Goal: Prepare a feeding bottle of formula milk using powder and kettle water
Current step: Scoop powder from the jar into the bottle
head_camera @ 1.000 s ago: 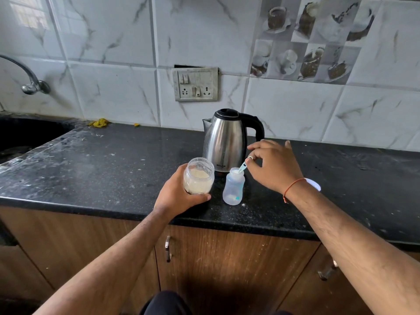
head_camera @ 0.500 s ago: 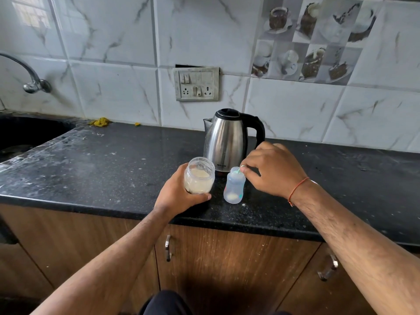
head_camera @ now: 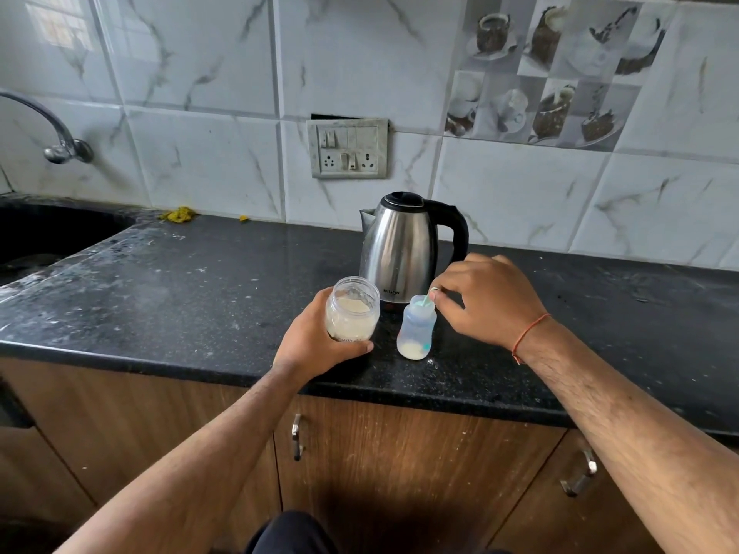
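Head view. Right hand [head_camera: 490,299] pinches a small pale-green scoop [head_camera: 427,301] between thumb and fingertips, its lower end dipped into the open mouth of the feeding bottle [head_camera: 416,329]. Half a second ago the hand sat lower, closing over the bottle mouth; now it is lifted slightly and the scoop handle shows again, much as a second ago. Bottle unmoved, upright on the black counter [head_camera: 200,297] near the front edge, a little whitish powder at its bottom. Left hand [head_camera: 316,341] unchanged: fingers wrapped round the open powder jar [head_camera: 352,309], held just left of the bottle, tilted a touch. Steel kettle [head_camera: 404,249] stands just behind both, lid on. Lettering low on the kettle body looks like "MILTON", small. Jar's label print is unreadable.
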